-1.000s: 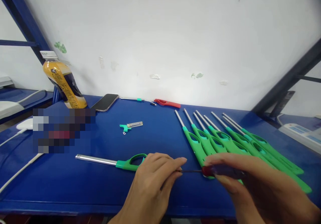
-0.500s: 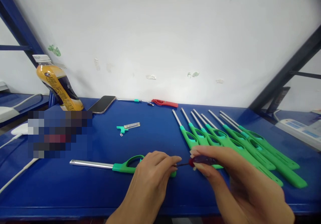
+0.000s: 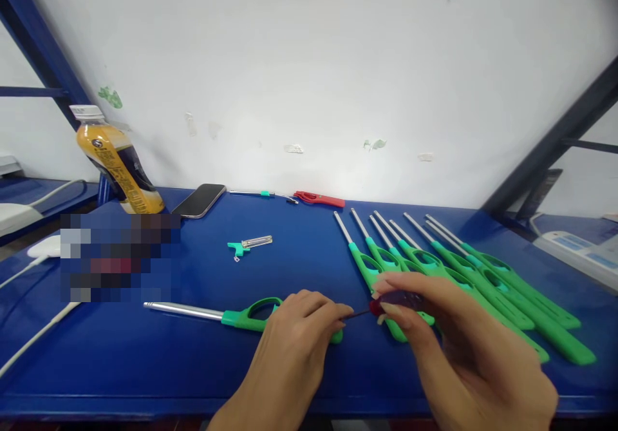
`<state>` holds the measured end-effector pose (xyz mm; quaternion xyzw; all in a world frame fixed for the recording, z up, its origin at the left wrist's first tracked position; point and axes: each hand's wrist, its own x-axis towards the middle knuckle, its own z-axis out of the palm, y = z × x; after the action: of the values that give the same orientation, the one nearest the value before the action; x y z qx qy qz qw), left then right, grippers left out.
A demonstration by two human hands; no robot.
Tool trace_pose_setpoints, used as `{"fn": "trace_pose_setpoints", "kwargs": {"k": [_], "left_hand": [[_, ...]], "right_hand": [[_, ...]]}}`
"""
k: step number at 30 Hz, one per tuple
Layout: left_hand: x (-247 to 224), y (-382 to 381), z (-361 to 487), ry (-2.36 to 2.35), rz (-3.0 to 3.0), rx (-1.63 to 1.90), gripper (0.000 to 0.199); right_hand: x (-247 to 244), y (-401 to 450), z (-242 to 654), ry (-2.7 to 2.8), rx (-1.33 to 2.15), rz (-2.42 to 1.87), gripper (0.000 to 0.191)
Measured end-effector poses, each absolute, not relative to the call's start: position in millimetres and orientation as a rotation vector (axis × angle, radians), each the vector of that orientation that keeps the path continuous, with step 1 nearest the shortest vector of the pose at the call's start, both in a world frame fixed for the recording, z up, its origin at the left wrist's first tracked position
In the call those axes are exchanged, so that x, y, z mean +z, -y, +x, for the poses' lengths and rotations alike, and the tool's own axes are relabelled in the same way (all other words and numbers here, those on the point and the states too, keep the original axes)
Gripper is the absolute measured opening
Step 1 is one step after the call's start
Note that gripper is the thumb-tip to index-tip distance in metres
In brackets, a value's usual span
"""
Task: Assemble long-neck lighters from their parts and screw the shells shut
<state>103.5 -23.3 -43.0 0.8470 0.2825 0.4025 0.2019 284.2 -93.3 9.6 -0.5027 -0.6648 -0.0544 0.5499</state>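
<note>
Head cam — blue table [image 3: 193, 360], scuffed wall [image 3: 290, 64] behind; L fingers [image 3: 333, 312] gripping green lighter [image 3: 232, 318] — R fingers [image 3: 434, 289] pinching screwdriver [image 3: 404, 298].

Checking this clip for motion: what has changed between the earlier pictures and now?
The right hand moved left with the screwdriver, closer to the left hand. Nothing was taken up or let go. The left hand stayed on its lighter; phone and bottle stayed put.

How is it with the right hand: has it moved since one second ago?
Yes: the right hand has moved left and slightly toward the wall, judged against the leftmost lighter in the green row.
</note>
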Motion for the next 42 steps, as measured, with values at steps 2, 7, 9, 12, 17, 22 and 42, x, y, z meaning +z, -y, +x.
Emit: {"fn": "trace_pose_setpoints", "kwargs": {"k": [2,7,9,12,17,22,42], "left_hand": [[-44.1,22.7,103.6,-0.797,2.352,1.131,0.031],[-48.3,22.5,102.1,-0.780,2.323,1.173,0.030],[-48.6,22.8,101.3,-0.767,2.301,1.183,0.030],[-47.6,23.4,100.0,-0.749,2.275,1.169,0.033],[-46.8,24.1,98.6,-0.744,2.259,1.134,0.036],[-46.5,24.9,98.7,-0.739,2.266,1.104,0.036],[-44.5,26.7,103.0,-0.711,2.373,1.053,0.041]], "right_hand": [[8.6,92.7,284.7,1.562,-0.118,-1.196,0.027],[9.2,93.7,286.3,1.548,-0.129,-1.218,0.028],[10.9,94.3,286.7,1.542,-0.145,-1.236,0.027],[13.5,94.6,287.0,1.540,-0.171,-1.254,0.024],[14.0,95.2,288.0,1.547,-0.169,-1.249,0.026],[15.3,96.8,288.8,1.550,-0.187,-1.263,0.029],[10.3,93.0,286.1,1.583,-0.190,-1.193,0.045]]}}
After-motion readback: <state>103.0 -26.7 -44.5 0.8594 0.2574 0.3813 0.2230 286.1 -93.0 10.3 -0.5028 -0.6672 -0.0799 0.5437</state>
